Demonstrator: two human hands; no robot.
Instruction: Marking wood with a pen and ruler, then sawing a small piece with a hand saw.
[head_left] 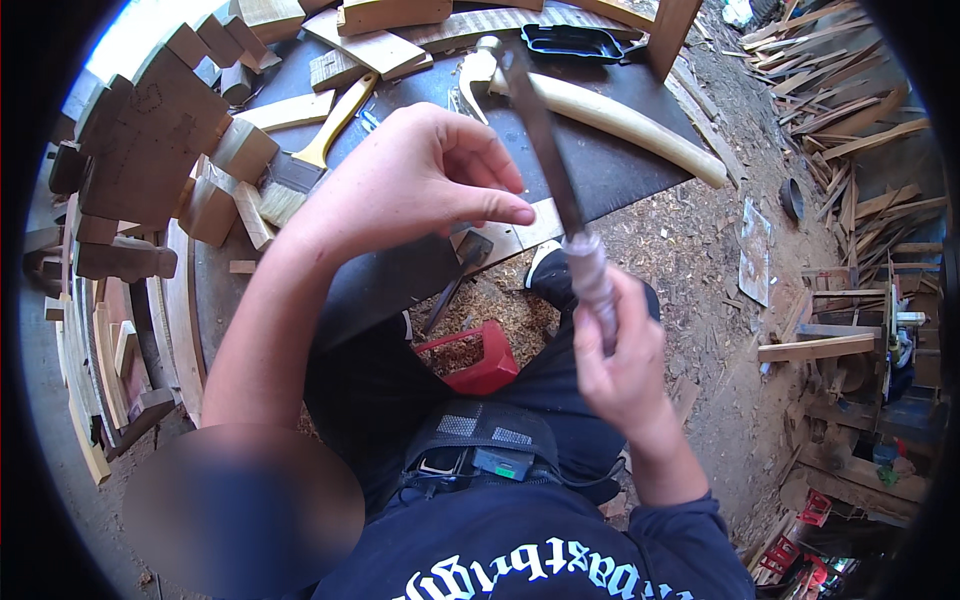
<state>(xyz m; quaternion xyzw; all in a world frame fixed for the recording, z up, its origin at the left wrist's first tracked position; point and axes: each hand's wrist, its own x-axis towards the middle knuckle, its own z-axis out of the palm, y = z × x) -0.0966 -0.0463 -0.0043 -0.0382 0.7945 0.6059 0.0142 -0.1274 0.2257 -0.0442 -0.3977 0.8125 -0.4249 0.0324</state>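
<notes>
My right hand (pixel 625 365) grips the pale wrapped handle of a long tool with a flat dark metal blade (pixel 548 145), slightly blurred, perhaps a file or a knife. The blade points up and away, over the table. To its left, my left hand (pixel 440 170) hovers with bent fingers and the thumb stretched out apart from them, nothing visible in its grasp. Just past the thumb lies a small light wood piece (pixel 540 228) at the edge of the dark table (pixel 375 285). Behind the blade rests a claw hammer (pixel 625 120) with a curved pale wooden handle.
A yellow-handled paintbrush (pixel 340 120), wood blocks (pixel 370 45) and a black tray (pixel 570 43) lie on the table. At the left stands a dark wooden piece with blocks (pixel 150 150). Between my legs is a red plastic object (pixel 487 360). Scrap wood (pixel 850 100) is piled at the right.
</notes>
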